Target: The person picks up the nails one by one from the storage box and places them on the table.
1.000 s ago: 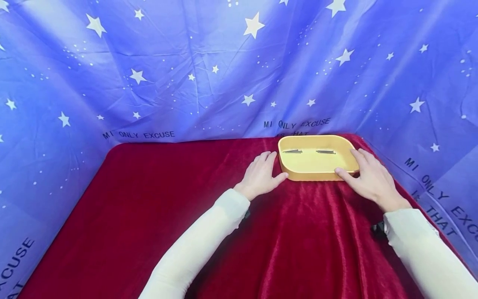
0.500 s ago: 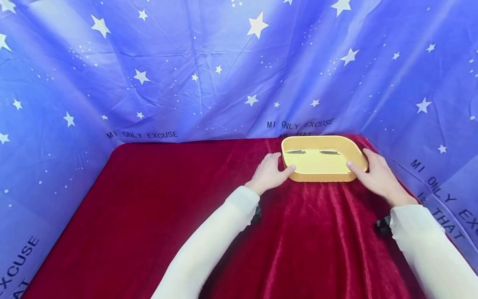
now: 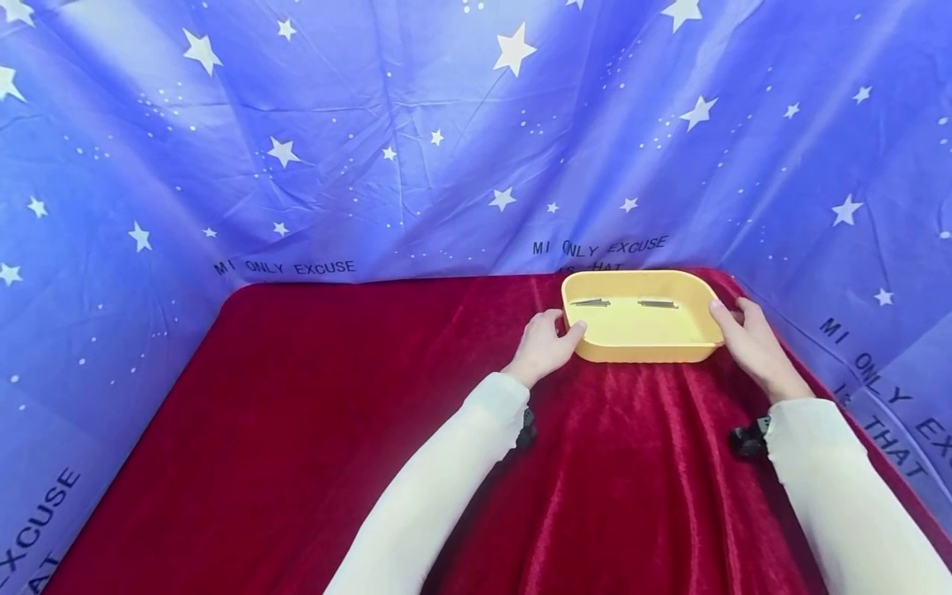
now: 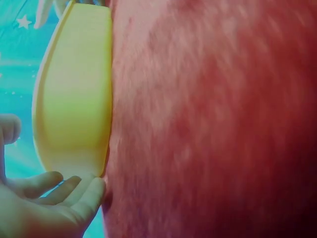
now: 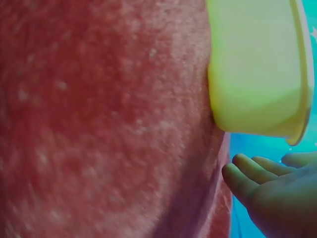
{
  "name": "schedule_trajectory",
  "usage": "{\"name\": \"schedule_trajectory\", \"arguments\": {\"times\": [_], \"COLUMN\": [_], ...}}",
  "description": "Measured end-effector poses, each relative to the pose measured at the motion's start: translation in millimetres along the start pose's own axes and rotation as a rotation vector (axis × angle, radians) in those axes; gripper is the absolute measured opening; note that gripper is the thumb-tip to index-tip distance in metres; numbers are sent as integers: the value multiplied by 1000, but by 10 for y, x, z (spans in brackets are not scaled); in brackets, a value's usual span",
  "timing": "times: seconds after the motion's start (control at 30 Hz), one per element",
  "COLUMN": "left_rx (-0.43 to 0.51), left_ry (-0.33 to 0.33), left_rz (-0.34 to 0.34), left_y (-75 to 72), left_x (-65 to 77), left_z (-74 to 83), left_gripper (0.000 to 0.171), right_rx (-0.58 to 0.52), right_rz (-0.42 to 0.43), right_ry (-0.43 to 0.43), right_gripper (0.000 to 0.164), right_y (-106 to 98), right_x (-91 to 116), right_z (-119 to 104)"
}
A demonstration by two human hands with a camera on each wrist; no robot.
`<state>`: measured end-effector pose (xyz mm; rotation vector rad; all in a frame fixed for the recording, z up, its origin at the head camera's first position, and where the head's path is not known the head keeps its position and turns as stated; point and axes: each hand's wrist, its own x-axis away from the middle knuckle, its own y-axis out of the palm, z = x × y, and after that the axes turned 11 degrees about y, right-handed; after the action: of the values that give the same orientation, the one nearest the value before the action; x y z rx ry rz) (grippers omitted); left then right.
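Note:
A yellow rounded tray (image 3: 640, 354) rests on the red cloth at the back right, and two small bundles of thin dark rods, one on the left (image 3: 591, 303) and one on the right (image 3: 658, 304), lie inside it. At its left end is my left hand (image 3: 541, 347); in the left wrist view the straight fingers (image 4: 89, 198) touch the end wall while the thumb stands away from the rim. My right hand (image 3: 754, 347) is beside the right end, fingers extended. The right wrist view shows a gap between these fingers (image 5: 242, 186) and the tray wall.
Red velvet cloth (image 3: 335, 430) covers the table, with folds in front of the tray. A blue curtain printed with stars (image 3: 387, 207) hangs close behind the tray and along both sides. Dark wrist-worn devices show under both white sleeves (image 3: 439, 471).
Both hands closed in on the tray ends, thumbs over the rim. Since then the right hand has drawn back, its thumb leaving the tray's inside. The tray has stayed in place.

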<state>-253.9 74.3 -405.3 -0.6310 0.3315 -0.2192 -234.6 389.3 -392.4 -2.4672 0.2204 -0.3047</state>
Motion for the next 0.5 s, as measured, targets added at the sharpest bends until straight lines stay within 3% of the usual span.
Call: {"name": "schedule_trajectory", "arguments": {"times": [0.13, 0.3, 0.37, 0.5], "left_rx": [119, 234, 265, 320], "left_ry": [-19, -108, -139, -164], "left_rz": [80, 155, 176, 228], "left_y": [69, 137, 162, 201], "left_x": [-17, -31, -36, -56], "left_z": [17, 40, 46, 46], "left_gripper": [42, 36, 35, 32], "right_rx": [-44, -145, -209, -476], "right_rz": [-10, -5, -6, -71], "right_ry": [37, 37, 27, 29], "right_gripper": [90, 82, 73, 40], "right_y": [9, 55, 76, 107], "right_x": [-12, -27, -28, -34], "right_z": [25, 51, 60, 80]}}
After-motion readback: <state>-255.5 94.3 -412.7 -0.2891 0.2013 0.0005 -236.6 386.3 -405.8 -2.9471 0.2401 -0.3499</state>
